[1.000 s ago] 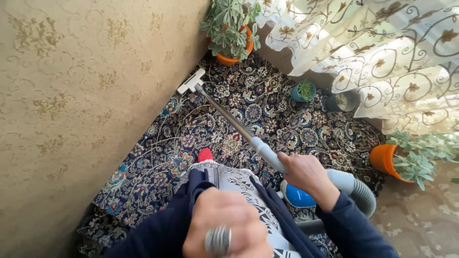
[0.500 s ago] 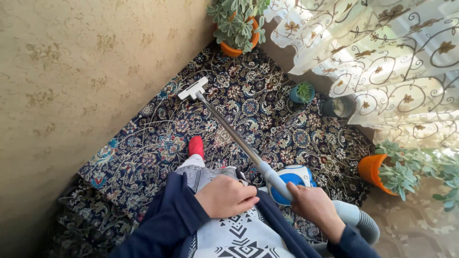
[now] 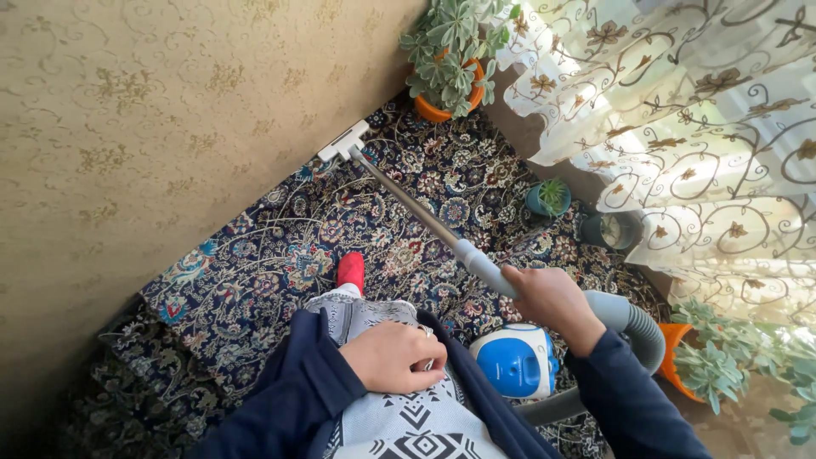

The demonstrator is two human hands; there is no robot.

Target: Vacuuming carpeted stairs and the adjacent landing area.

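Note:
My right hand grips the grey handle of a vacuum wand. The metal tube runs up and left to a white floor nozzle that lies on the patterned dark carpet right against the wall. A grey ribbed hose curls from the handle down to the blue and white vacuum body beside my legs. My left hand rests closed against my patterned grey garment, a ring on one finger. A red sock shows under the hem.
A beige patterned wall fills the left. An orange pot with a leafy plant stands in the corner. A small blue pot, a grey pot and another orange potted plant line the embroidered curtain.
The wand has been pushed forward, so the nozzle now lies against the wall nearer the corner. My left hand came down from in front of the camera onto my garment.

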